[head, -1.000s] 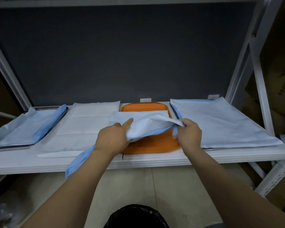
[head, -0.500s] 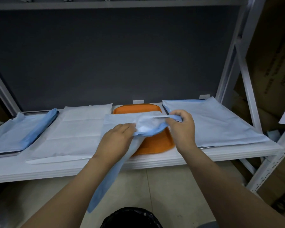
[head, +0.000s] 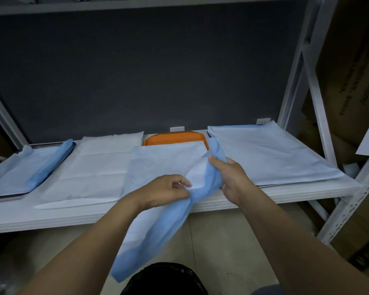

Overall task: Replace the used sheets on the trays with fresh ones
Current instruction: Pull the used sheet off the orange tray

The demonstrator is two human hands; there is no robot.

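An orange tray [head: 175, 138] lies at the middle back of the white shelf, mostly hidden under a sheet. That blue-and-white sheet [head: 158, 220] is bunched between both hands and hangs over the shelf's front edge towards the floor. My left hand [head: 168, 189] pinches its crumpled white side. My right hand [head: 230, 174] grips the twisted blue part near the tray's right edge. A metal tray [head: 19, 195] at the left carries a white sheet with a blue fold [head: 49, 165]. On the right lies a flat white sheet [head: 271, 156].
A loose white sheet [head: 98, 167] lies flat between the left tray and the orange one. A black bin [head: 164, 279] stands on the floor below my arms. Shelf uprights [head: 320, 116] and cardboard boxes [head: 354, 81] close off the right side.
The sheet has been gathered and pulled towards me, so more of it now hangs over the shelf edge. My left hand has moved nearer the front edge; the view has shifted left.
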